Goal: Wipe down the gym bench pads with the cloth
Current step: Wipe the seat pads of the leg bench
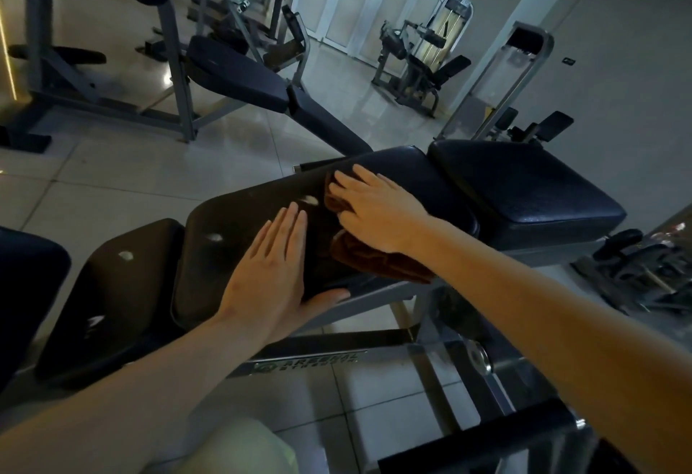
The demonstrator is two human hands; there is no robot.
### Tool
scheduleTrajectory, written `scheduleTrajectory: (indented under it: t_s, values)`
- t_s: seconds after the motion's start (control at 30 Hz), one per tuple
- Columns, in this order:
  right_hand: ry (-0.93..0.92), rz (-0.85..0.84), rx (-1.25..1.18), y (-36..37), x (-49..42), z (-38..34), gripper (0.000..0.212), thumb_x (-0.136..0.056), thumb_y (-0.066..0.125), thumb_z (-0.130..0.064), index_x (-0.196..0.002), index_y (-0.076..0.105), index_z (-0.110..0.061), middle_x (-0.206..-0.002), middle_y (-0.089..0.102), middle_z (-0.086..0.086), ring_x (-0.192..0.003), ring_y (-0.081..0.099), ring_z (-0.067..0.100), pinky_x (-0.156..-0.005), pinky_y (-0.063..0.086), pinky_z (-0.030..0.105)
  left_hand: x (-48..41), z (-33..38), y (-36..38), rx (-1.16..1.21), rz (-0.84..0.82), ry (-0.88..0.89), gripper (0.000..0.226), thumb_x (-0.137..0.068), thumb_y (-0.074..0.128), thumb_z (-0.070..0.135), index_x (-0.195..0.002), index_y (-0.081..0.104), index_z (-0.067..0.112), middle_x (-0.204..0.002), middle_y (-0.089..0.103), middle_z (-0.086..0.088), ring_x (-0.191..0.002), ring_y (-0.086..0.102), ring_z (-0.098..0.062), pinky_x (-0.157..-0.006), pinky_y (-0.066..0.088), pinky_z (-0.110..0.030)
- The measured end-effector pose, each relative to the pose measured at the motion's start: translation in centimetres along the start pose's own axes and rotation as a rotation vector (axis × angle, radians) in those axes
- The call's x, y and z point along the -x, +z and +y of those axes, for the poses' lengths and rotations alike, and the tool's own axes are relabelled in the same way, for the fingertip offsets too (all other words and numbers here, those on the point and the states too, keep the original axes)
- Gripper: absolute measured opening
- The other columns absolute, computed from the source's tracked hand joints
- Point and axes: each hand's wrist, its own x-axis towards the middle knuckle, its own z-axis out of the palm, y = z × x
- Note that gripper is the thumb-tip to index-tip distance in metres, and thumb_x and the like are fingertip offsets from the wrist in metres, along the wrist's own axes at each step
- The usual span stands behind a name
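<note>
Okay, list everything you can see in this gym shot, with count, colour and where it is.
cloth: one, brown, across the long pad, under the right hand
long pad: one, dark with white scuffs, centre, under both hands
seat pad: one, dark with white scuffs, left of the long pad
blue pad: one, dark blue, right of the long pad
bench frame: one, grey metal, below the pads
second bench: one, dark pad on grey frame, behind, upper left
leg machine: one, grey with dark pads, far back
floor: one, light tiles, all around
left hand: one, flat on the long pad
right hand: one, fingers spread, pressing the cloth
</note>
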Motion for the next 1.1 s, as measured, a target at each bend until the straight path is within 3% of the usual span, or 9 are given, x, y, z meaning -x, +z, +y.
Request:
scheduleTrajectory:
  t_s: [0.17, 0.37, 0.53, 0.73, 0.9, 1.1]
  values:
    - [0.140, -0.012, -0.032, -2.0, 3.0, 6.0, 0.053, -0.106, 0.031, -0.036, -0.156, 0.017, -0.027, -0.165, -0.009, -0.003, -0.151, -0.010, 0.018, -0.123, -0.002, 0.044, 0.0, 0.0, -0.2, 0.037, -0.018, -0.017, 0.117, -0.079, 0.011, 0.090, -0.151, 0.027, -0.001, -0.159, 0.025, -0.019, -0.147, 0.025, -0.030, -0.119, 0.015, -0.039]
    - [0.440, 0.156, 0.028, -0.5, -2.6, 4.0, 0.063, -0.104, 0.028, -0.037, -0.157, 0.011, -0.008, -0.165, 0.000, 0.012, -0.152, -0.002, 0.031, -0.123, 0.002, 0.049, 0.2, 0.1, -0.2, 0.035, -0.012, -0.016, 0.114, -0.082, 0.012, 0.088, -0.149, 0.031, -0.002, -0.157, 0.028, -0.020, -0.145, 0.029, -0.031, -0.118, 0.021, -0.043]
    - [0.247, 0.118, 0.004, 0.8, -5.6, -1.5, 0.061, -0.104, 0.030, -0.039, -0.155, 0.020, -0.009, -0.165, 0.007, 0.011, -0.152, 0.003, 0.029, -0.123, 0.005, 0.049, 0.3, 0.3, -0.1, 0.013, 0.003, -0.095, 0.117, -0.079, 0.016, 0.090, -0.152, 0.023, -0.001, -0.160, 0.021, -0.021, -0.149, 0.019, -0.031, -0.121, 0.011, -0.042]
    - [-0.003, 0.004, -0.078, 0.3, -2.2, -2.8, 0.050, -0.106, 0.030, -0.035, -0.154, 0.028, -0.021, -0.166, 0.004, 0.000, -0.152, -0.003, 0.020, -0.121, -0.002, 0.040, 0.1, 0.6, -0.1, 0.009, 0.015, -0.149, 0.120, -0.076, 0.021, 0.092, -0.151, 0.025, -0.002, -0.158, 0.026, -0.022, -0.147, 0.024, -0.032, -0.120, 0.009, -0.042]
    - [0.149, -0.002, -0.062, -3.1, 1.5, 2.7, 0.054, -0.107, 0.031, -0.033, -0.157, 0.014, -0.021, -0.166, 0.001, 0.002, -0.152, 0.000, 0.020, -0.122, -0.002, 0.043, 0.2, 0.4, -0.4, 0.045, -0.027, -0.130, 0.125, -0.071, 0.014, 0.094, -0.151, 0.025, -0.001, -0.159, 0.024, -0.019, -0.148, 0.023, -0.029, -0.121, 0.013, -0.040]
    - [0.438, 0.164, 0.004, -1.4, -1.9, 4.8, 0.055, -0.105, 0.028, -0.040, -0.155, 0.023, -0.018, -0.165, 0.005, 0.010, -0.152, 0.003, 0.031, -0.123, 0.006, 0.051, 0.2, 0.4, -0.2, 0.033, -0.017, -0.105, 0.121, -0.075, 0.016, 0.091, -0.149, 0.031, -0.003, -0.159, 0.022, -0.021, -0.148, 0.021, -0.032, -0.121, 0.015, -0.042]
